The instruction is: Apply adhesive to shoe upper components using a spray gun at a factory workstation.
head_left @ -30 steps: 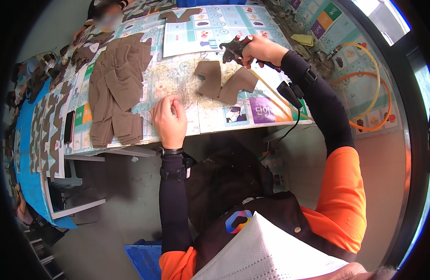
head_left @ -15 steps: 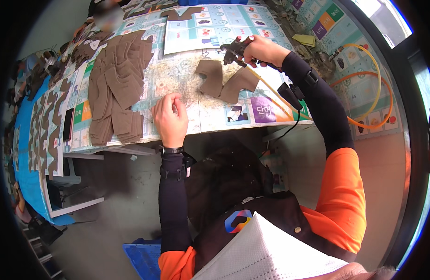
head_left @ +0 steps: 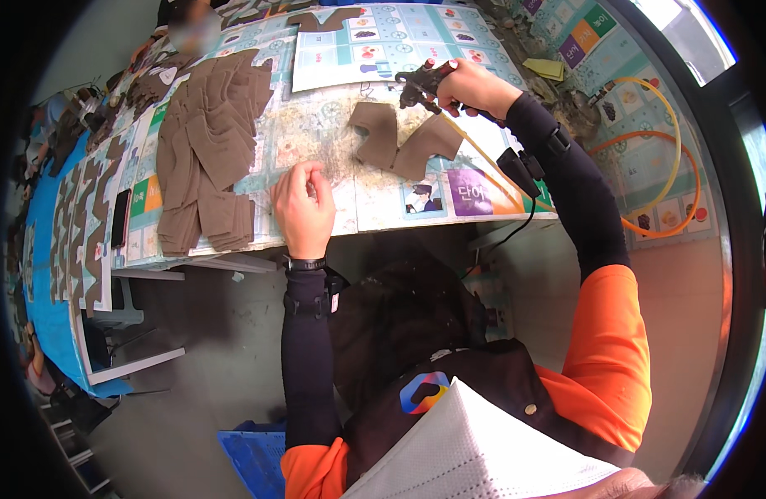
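Note:
My right hand (head_left: pixel 474 90) is closed around a dark spray gun (head_left: pixel 420 85) fed by a yellow hose. The gun hangs over the upper edge of a brown cut piece (head_left: pixel 404 143), which lies flat on the stained tabletop and has curved, notched edges. To the left of that piece, my left hand (head_left: pixel 302 208) hovers at or rests by the front edge of the table, fingers curled in and nothing visible in them. Farther left lies a large pile of similar brown pieces (head_left: pixel 207 141), stacked overlapping.
A printed sheet (head_left: pixel 400 50) covers the back of the table (head_left: pixel 308 141), with another brown piece (head_left: pixel 325 20) on it. Orange and yellow hoses (head_left: pixel 697 179) loop at the right wall. A phone (head_left: pixel 121 218) lies far left. A blue crate (head_left: pixel 254 449) stands on the floor. Another person is at the far end.
The spray gun and my right hand have shifted slightly up and to the right. My left hand stays almost in place, and the brown pieces lie as before.

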The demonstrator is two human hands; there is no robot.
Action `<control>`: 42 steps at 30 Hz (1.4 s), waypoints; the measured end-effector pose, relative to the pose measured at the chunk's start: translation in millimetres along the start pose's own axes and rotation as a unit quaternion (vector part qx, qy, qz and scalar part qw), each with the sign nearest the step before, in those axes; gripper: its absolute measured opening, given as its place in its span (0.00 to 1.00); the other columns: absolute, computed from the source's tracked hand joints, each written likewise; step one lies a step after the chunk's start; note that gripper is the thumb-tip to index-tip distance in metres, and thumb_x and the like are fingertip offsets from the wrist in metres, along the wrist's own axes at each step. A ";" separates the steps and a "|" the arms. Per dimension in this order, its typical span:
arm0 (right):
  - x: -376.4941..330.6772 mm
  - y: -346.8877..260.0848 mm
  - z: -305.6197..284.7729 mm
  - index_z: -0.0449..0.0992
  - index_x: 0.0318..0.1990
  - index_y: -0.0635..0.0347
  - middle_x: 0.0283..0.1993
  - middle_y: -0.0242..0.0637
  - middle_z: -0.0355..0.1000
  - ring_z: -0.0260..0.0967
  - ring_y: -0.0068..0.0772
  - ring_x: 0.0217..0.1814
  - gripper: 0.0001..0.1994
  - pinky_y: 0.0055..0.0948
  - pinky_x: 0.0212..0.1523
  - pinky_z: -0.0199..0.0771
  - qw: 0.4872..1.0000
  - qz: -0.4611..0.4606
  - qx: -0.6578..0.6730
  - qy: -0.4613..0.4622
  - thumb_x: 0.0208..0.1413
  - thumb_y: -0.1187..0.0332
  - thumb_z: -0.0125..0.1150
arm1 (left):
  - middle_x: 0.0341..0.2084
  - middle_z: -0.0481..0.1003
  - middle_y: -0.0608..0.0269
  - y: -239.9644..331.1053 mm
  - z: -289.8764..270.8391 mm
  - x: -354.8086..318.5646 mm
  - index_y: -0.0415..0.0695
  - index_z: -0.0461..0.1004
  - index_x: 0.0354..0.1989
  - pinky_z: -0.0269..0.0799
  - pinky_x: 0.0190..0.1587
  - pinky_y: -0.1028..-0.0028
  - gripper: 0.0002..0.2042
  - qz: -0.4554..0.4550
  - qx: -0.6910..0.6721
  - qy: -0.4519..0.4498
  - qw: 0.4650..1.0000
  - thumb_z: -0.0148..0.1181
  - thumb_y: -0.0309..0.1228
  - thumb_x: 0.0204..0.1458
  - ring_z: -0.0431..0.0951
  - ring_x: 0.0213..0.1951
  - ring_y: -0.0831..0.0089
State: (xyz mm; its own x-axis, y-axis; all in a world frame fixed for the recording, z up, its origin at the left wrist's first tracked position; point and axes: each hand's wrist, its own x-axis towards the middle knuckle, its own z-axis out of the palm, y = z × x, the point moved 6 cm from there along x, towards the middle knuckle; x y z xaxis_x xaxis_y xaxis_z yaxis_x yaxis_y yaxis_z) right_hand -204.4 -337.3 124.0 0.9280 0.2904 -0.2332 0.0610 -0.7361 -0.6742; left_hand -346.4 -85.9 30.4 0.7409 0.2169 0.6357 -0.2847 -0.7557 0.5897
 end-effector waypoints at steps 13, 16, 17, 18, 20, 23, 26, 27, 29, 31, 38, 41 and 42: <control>-14.4 -1.0 4.9 0.70 0.17 0.63 0.18 0.29 0.64 0.55 0.19 0.14 0.06 0.22 0.15 0.53 0.999 -0.034 0.014 -0.018 0.40 0.72 0.56 | 0.25 0.75 0.63 1.7 -2.7 0.2 0.45 0.75 0.35 0.65 0.38 0.65 0.03 0.019 0.002 0.021 1.000 0.57 0.23 0.53 0.74 0.28 0.64; -17.6 -0.2 6.0 0.70 0.18 0.63 0.18 0.29 0.65 0.55 0.18 0.15 0.05 0.22 0.15 0.53 0.999 -0.036 0.015 -0.020 0.39 0.72 0.56 | 0.25 0.75 0.63 1.2 -2.9 -0.2 0.45 0.75 0.35 0.65 0.38 0.65 0.03 0.020 -0.002 0.023 1.000 0.57 0.23 0.53 0.74 0.28 0.64; -18.6 -0.4 6.7 0.71 0.19 0.63 0.19 0.29 0.65 0.55 0.18 0.15 0.05 0.22 0.15 0.53 0.999 -0.040 0.018 -0.021 0.39 0.72 0.57 | 0.26 0.76 0.63 0.5 -2.9 -0.3 0.44 0.76 0.36 0.66 0.39 0.66 0.04 0.017 0.004 0.019 1.000 0.57 0.24 0.53 0.74 0.27 0.65; -19.3 3.3 6.7 0.71 0.19 0.63 0.20 0.29 0.66 0.56 0.18 0.16 0.04 0.22 0.15 0.53 1.000 -0.010 -0.001 -0.014 0.39 0.72 0.57 | 0.26 0.76 0.63 -1.7 -0.4 -0.4 0.44 0.76 0.37 0.68 0.41 0.67 0.04 0.002 0.013 -0.004 1.000 0.58 0.24 0.54 0.75 0.27 0.67; -23.2 -0.3 7.8 0.72 0.19 0.63 0.21 0.29 0.66 0.56 0.18 0.16 0.04 0.21 0.15 0.53 0.998 -0.042 0.030 -0.032 0.39 0.72 0.57 | 0.26 0.76 0.63 -1.0 -2.3 -0.6 0.44 0.76 0.37 0.68 0.41 0.67 0.04 0.011 0.009 0.014 1.000 0.58 0.24 0.54 0.75 0.27 0.67; -26.0 -0.7 9.3 0.72 0.20 0.63 0.23 0.29 0.68 0.56 0.18 0.17 0.03 0.21 0.16 0.54 0.998 -0.039 0.031 -0.048 0.38 0.72 0.57 | 0.26 0.76 0.63 -1.5 -2.1 -0.8 0.44 0.76 0.36 0.68 0.41 0.67 0.04 0.009 0.007 0.014 1.000 0.58 0.24 0.54 0.75 0.27 0.67; -27.8 0.0 10.9 0.73 0.22 0.63 0.28 0.30 0.72 0.56 0.19 0.18 0.03 0.21 0.16 0.55 0.998 -0.042 0.017 -0.053 0.37 0.73 0.57 | 0.26 0.76 0.63 -1.0 -2.2 -0.4 0.45 0.76 0.36 0.67 0.39 0.66 0.04 0.014 0.003 0.018 1.000 0.57 0.24 0.53 0.74 0.27 0.66; -28.0 3.5 11.0 0.74 0.23 0.63 0.30 0.29 0.74 0.57 0.19 0.19 0.04 0.21 0.16 0.55 0.999 -0.021 -0.001 -0.048 0.37 0.73 0.57 | 0.25 0.75 0.64 -1.2 -0.5 -0.3 0.45 0.75 0.35 0.65 0.37 0.65 0.04 0.013 0.000 0.007 1.000 0.57 0.24 0.53 0.74 0.28 0.65; -28.8 2.3 13.4 0.73 0.23 0.63 0.33 0.29 0.75 0.58 0.19 0.19 0.04 0.21 0.16 0.55 0.997 -0.043 0.010 -0.058 0.37 0.73 0.57 | 0.25 0.75 0.64 -0.8 -2.1 -0.5 0.45 0.75 0.35 0.65 0.37 0.66 0.04 0.017 0.000 0.022 1.000 0.57 0.24 0.53 0.74 0.28 0.65; -30.0 4.0 16.1 0.73 0.23 0.64 0.35 0.29 0.76 0.58 0.19 0.20 0.04 0.21 0.16 0.55 0.997 -0.040 0.011 -0.065 0.37 0.73 0.57 | 0.25 0.75 0.64 -1.1 -2.1 -1.2 0.46 0.75 0.35 0.65 0.37 0.66 0.04 0.015 -0.001 0.022 1.000 0.57 0.24 0.53 0.74 0.27 0.65; -36.6 7.1 17.7 0.76 0.28 0.62 0.24 0.30 0.72 0.57 0.16 0.17 0.06 0.20 0.15 0.53 0.997 -0.030 0.008 -0.074 0.38 0.74 0.59 | 0.24 0.74 0.64 -1.7 -1.7 -1.0 0.46 0.75 0.35 0.65 0.37 0.66 0.03 0.016 0.000 0.024 1.000 0.57 0.24 0.53 0.73 0.27 0.65; -37.8 8.8 22.1 0.77 0.31 0.62 0.23 0.29 0.71 0.58 0.16 0.16 0.08 0.20 0.15 0.53 0.996 -0.037 0.010 -0.080 0.40 0.73 0.60 | 0.24 0.74 0.64 -2.0 -1.5 -1.0 0.46 0.75 0.35 0.65 0.37 0.66 0.03 0.016 0.002 0.023 1.000 0.57 0.24 0.53 0.73 0.27 0.65; -37.8 11.7 23.0 0.78 0.31 0.62 0.23 0.29 0.71 0.59 0.16 0.17 0.08 0.20 0.15 0.54 0.997 -0.019 -0.002 -0.074 0.40 0.73 0.60 | 0.24 0.75 0.64 -3.5 0.7 -1.0 0.46 0.75 0.34 0.65 0.37 0.66 0.03 0.004 0.003 0.004 1.000 0.57 0.24 0.53 0.73 0.27 0.65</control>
State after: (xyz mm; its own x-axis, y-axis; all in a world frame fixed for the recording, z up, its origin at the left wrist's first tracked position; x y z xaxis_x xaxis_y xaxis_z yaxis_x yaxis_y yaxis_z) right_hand -247.3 -342.9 108.8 0.8605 0.4056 -0.3083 0.0973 -0.7249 -0.6820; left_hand -345.8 -83.9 27.3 0.7339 0.2155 0.6441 -0.2869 -0.7612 0.5816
